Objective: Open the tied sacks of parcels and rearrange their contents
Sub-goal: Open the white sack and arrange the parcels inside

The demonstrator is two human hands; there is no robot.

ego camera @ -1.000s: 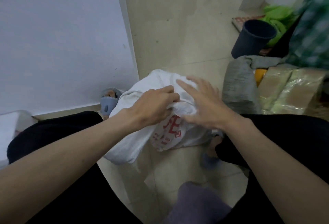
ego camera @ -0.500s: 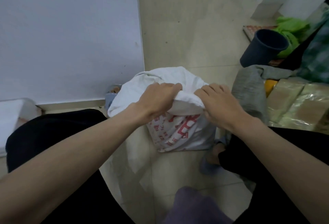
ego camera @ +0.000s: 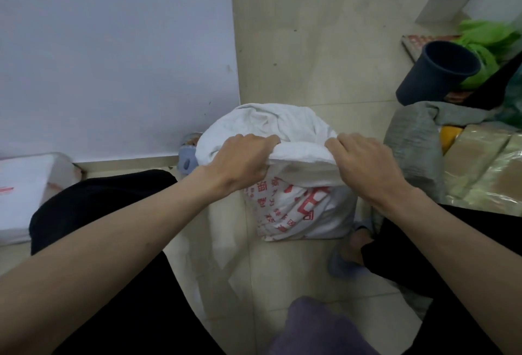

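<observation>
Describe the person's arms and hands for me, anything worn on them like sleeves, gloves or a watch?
Both forearms are bare, with no sleeve in view. The left hand and right hand wear no gloves, and no ring, watch or wristband shows.

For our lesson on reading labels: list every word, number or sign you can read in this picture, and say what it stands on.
White sack: red printed characters on its side, too creased and blurred to read.
White foam box at the left edge: a small red mark, too blurred to read.
Nothing else in view carries readable text.
</observation>
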